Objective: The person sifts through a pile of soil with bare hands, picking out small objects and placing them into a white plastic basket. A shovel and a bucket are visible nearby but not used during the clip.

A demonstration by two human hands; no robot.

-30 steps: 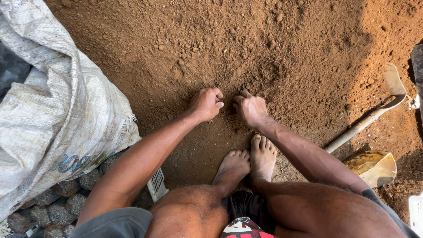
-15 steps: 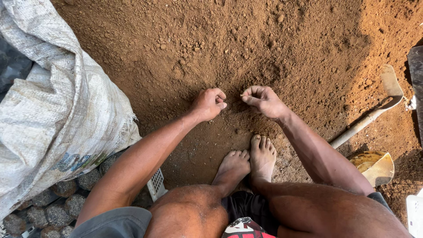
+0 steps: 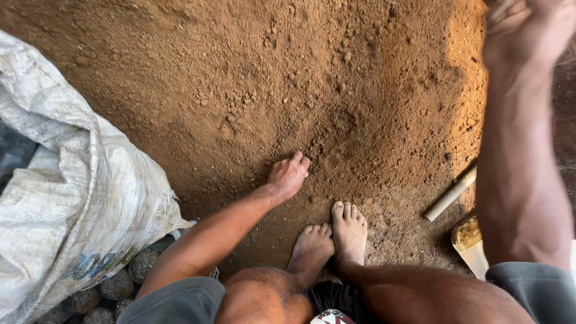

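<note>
Fingers of the left hand (image 3: 289, 175) rest loosely curled on the soil heap (image 3: 252, 90) at six o'clock. The right hand (image 3: 528, 27) has lifted off the soil to two o'clock, apparently closed; its contents cannot be told. Sifting is interrupted. White sack (image 3: 66, 204) lies at eight o'clock.

White woven sack (image 3: 66, 204) slumped along the ground's left edge, dark round stones (image 3: 114, 282) at the bottom-left corner beneath it, pale tool handle (image 3: 451, 193) near the right edge, yellowish scoop (image 3: 469, 243) just below it
</note>
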